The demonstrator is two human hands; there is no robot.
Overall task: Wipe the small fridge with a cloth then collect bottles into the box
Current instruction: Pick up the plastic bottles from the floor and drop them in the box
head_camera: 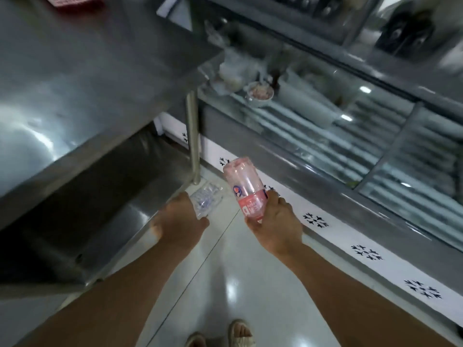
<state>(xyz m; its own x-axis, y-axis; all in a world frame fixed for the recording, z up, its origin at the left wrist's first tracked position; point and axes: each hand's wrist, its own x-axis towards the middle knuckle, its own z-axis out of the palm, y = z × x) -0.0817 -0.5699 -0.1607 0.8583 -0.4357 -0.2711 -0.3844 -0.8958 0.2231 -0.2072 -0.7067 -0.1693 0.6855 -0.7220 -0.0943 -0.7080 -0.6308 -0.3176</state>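
Right hand (pixel 274 222): its grip is wrapped around the label end of a pink bottle (pixel 244 189). The fingers curl round it and the thumb is on the near side.
Pink bottle: see-through pink plastic with a pink label. It is tilted, and its far end points up and away from the person. It is in the air above the floor, just in front of the fridge.
Left hand (pixel 179 221): its grip holds a clear bottle (pixel 206 200). The back of the hand faces the camera, so the fingers are mostly hidden.
Clear bottle: crinkly and see-through. It sticks out past the left hand, near the table leg (pixel 193 139). It is near the pink bottle but not touching it.
Fridge (pixel 350 136): a low one with sliding glass on top, on the right side. A bowl (pixel 259 93) and other blurry things show near its far end. A white strip with dark snowflake shapes runs along its front.
Table (pixel 82 78): shiny metal, on the left, with a lower shelf (pixel 105 196) under it.
Floor (pixel 225 284): pale shiny tiles. The person's feet in sandals (pixel 241 333) show at the bottom.
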